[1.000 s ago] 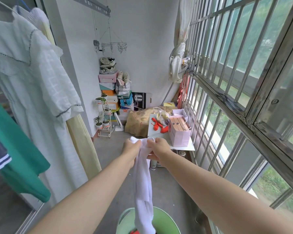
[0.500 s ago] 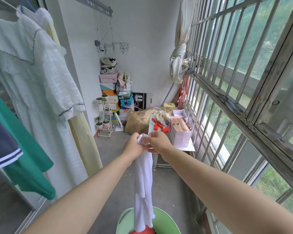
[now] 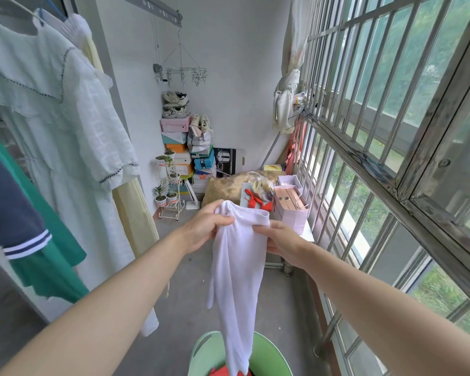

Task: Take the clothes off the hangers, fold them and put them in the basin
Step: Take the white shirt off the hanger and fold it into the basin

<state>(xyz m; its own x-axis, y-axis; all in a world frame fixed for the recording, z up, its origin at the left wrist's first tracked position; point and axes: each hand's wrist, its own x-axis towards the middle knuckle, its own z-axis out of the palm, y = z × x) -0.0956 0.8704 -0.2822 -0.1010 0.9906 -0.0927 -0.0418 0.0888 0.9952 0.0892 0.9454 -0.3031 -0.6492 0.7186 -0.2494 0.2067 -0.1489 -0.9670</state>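
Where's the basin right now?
Head view, bottom centre: the green basin sits on the floor below the left hand and right hand, whose white garment hangs down over it and something red inside.

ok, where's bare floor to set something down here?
Bare concrete floor runs between the hanging white dress and the window-side table, up to the green basin. Crowded: far corner with shoe boxes, plant stand, sack; tabletop mostly covered.

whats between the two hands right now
In the head view, the top edge of the white ribbed knit garment spans the gap between the left hand and the right hand. Both hands grip it.
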